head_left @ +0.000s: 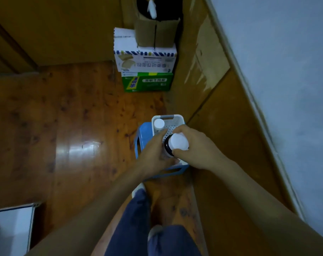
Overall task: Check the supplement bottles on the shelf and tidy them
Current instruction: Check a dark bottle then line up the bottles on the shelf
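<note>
**Inspection: one bottle in hand over basket, one seated inside**

Surroundings: a white perforated basket [177,118] sits on a blue stool [145,131] on the wooden floor [64,117], close against a wooden wall panel [221,126] on the right. Beyond it, three cartons are stacked by the wall: a green carton [147,83] at the bottom, a white carton [146,60] with blue stripes in the middle, and a brown carton [155,32] on top. A white board [11,228] lies at the lower left.

Count: two bottles, both white-capped. The seated bottle [159,123] stands in the basket's far left corner.

The held bottle [177,143] is above the basket's middle. The right hand [199,150] has its fingers and thumb curled round the cap. The left hand [153,156] lays fairly straight fingers against the dark body. Both hands cover the basket's near half.

Orientation: the cap faces the camera. The long axis is near vertical, with the dark body showing left of the cap.
</note>
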`<state>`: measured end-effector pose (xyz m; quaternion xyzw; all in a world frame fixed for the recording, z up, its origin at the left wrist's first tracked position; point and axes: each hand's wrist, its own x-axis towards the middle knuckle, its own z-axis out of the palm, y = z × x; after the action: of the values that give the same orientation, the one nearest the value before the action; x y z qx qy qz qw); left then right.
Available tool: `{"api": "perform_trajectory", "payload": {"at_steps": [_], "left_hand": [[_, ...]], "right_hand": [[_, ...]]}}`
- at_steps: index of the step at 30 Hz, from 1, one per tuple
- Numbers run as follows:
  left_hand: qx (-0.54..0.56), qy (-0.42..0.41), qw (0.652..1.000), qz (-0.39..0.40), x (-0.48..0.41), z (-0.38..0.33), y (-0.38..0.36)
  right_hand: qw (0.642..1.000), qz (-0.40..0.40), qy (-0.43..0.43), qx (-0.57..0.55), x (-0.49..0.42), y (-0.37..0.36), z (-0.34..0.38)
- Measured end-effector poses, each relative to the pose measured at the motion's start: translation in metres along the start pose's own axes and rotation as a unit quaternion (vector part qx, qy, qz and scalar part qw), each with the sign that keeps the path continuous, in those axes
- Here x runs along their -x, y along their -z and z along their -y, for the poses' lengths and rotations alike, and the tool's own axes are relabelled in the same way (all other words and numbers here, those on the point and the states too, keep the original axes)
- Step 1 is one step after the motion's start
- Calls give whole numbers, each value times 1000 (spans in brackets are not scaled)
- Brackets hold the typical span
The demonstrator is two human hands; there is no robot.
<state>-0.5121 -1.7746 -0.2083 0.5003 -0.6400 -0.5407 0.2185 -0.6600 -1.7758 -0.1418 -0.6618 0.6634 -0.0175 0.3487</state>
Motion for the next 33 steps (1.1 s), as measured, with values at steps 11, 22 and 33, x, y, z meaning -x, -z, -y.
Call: {"api": "perform_trajectory", "payload": {"at_steps": [11,22,33], "left_hand": [[-98,227,968,36,-89,138,-35],[-170,277,938,117,-99,176,-75],[-243,259,933,52,-99,138,-59]], "right_hand": [[987,9,-144,73,-178,-50,-93],[992,10,-115,43,-265,-105,-137],[994,-11,-58,94,-240,-70,-132]]}}
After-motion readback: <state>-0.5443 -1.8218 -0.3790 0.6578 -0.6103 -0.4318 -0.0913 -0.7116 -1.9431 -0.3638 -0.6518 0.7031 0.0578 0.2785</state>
